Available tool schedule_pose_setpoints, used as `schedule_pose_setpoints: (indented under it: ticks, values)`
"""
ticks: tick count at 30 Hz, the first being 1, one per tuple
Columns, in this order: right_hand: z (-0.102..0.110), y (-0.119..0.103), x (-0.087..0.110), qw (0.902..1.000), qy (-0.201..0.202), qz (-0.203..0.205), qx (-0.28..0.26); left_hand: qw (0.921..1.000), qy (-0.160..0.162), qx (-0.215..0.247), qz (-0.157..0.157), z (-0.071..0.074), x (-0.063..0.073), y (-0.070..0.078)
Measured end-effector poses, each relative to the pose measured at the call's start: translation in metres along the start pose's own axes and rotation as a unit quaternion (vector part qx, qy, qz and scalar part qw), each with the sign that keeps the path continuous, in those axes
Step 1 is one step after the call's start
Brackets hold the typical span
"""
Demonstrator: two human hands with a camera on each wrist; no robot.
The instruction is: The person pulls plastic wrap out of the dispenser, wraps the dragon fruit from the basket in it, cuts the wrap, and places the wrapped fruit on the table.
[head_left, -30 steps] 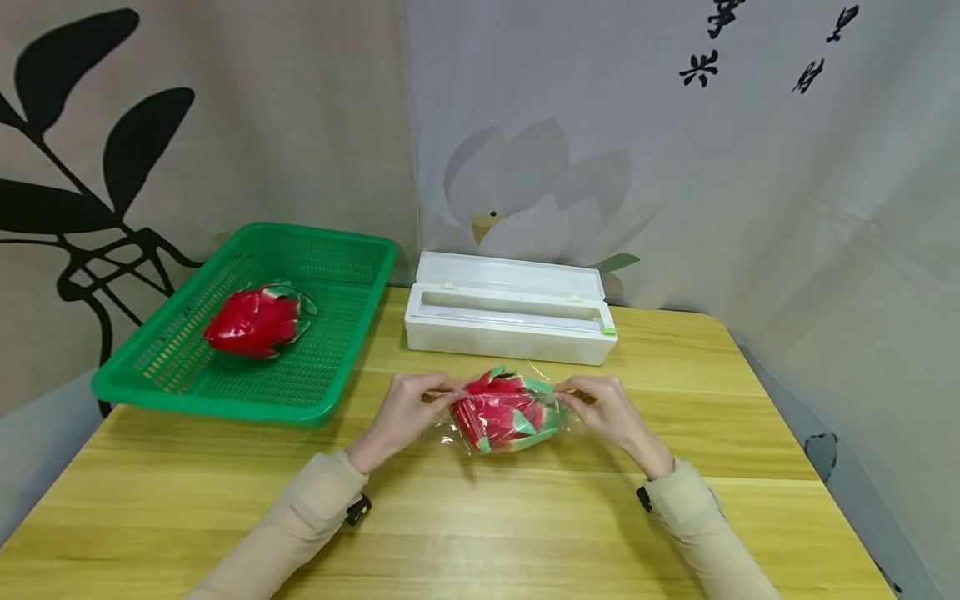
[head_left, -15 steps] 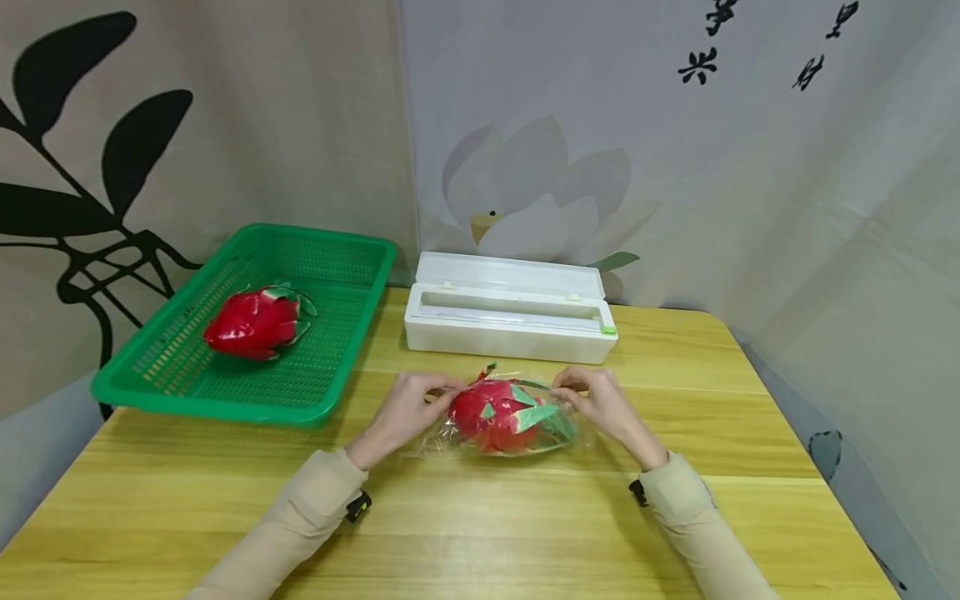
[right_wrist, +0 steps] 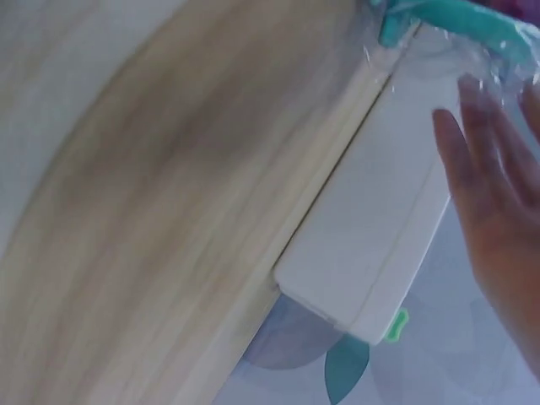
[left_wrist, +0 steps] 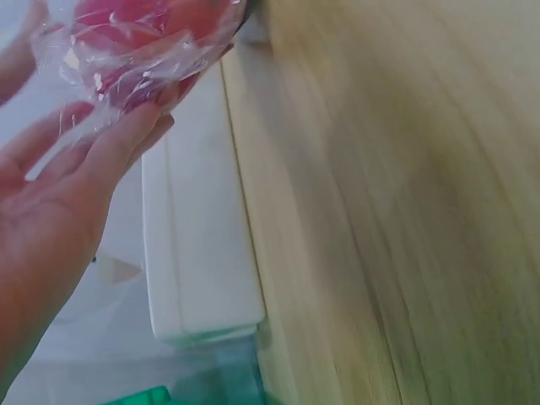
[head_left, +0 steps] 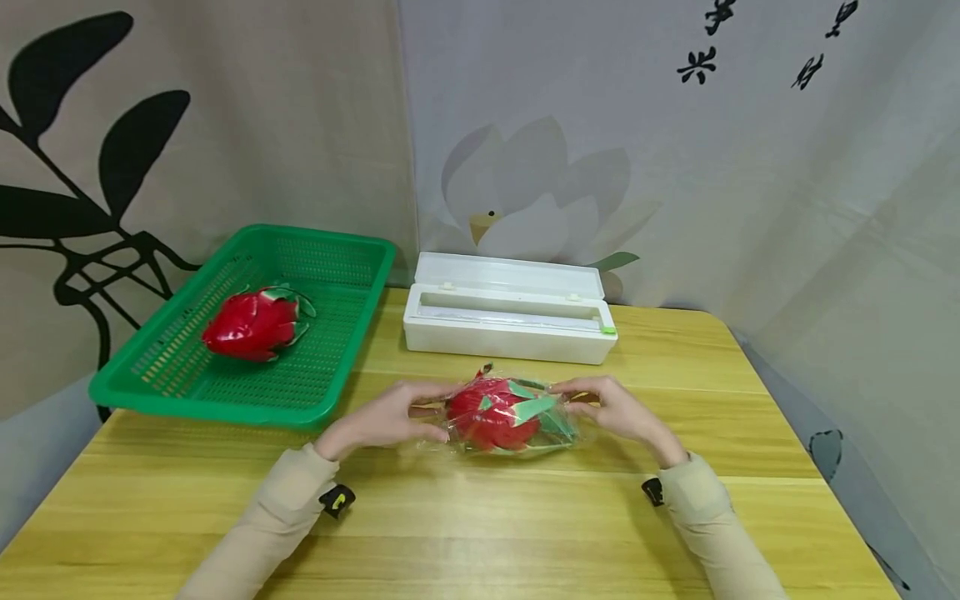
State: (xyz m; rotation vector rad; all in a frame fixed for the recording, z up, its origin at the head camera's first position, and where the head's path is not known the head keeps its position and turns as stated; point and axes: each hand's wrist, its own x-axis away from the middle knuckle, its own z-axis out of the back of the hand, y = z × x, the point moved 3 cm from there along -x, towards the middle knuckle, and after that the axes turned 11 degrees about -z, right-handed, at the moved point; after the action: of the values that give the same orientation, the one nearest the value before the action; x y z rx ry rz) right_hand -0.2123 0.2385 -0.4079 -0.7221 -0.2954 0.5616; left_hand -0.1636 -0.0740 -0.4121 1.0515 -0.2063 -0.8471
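A dragon fruit (head_left: 495, 414), red with green leaf tips, lies in clear plastic wrap (right_wrist: 485, 63) on the table between the two hands. My left hand (head_left: 386, 414) is at its left end, thumb and fingers spread apart and touching the crumpled wrap. In the left wrist view, the fingers of the left hand (left_wrist: 72, 194) look nearly straight against the film. At the leafy right end is my right hand (head_left: 611, 408), its fingertips by the wrap. The right wrist view shows this hand (right_wrist: 498, 177) with extended fingers.
Behind the fruit stands a white cling film box (head_left: 504, 340) with its lid up and a film roll inside. A green basket (head_left: 360, 333) at the left holds another dragon fruit (head_left: 251, 323). The wooden table (head_left: 487, 525) meets a printed curtain at the back.
The fruit has turned over inside its wrap, leaf tips now facing up. Both hands have let go of their pinch on the film; the left has shifted left and spread its fingers.
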Motion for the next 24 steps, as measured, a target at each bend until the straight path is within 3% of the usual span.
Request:
schedule_pose_setpoints:
  ticks: [2,5,8,12,15,21,24]
  values:
    - [-0.001,-0.001,-0.002,0.9993,0.034,0.003,0.015,0.9999,-0.010,0.011,-0.005,0.002,0.001,-0.002]
    - [-0.004,-0.004,-0.003,0.9949,0.093,0.018,0.032,0.9998,-0.002,-0.018,-0.008,0.002,0.001,-0.005]
    - [-0.006,-0.005,-0.003,0.9873,0.145,0.048,0.043,0.9966,0.032,-0.076,-0.003,0.000,-0.002,-0.006]
    - [-0.008,-0.009,-0.002,0.9765,0.188,0.088,0.060,0.9835,0.094,-0.155,-0.010,-0.005,-0.004,-0.002]
    - [-0.009,-0.011,-0.001,0.9763,0.183,0.093,0.069,0.9706,0.135,-0.197,-0.028,-0.008,-0.005,0.001]
    - [-0.005,-0.014,0.007,0.9878,0.122,0.059,0.076,0.9312,0.205,-0.290,-0.080,-0.013,-0.005,0.009]
    - [-0.005,-0.013,0.012,0.9940,0.085,0.027,0.062,0.9232,0.211,-0.307,-0.095,-0.014,-0.005,0.011]
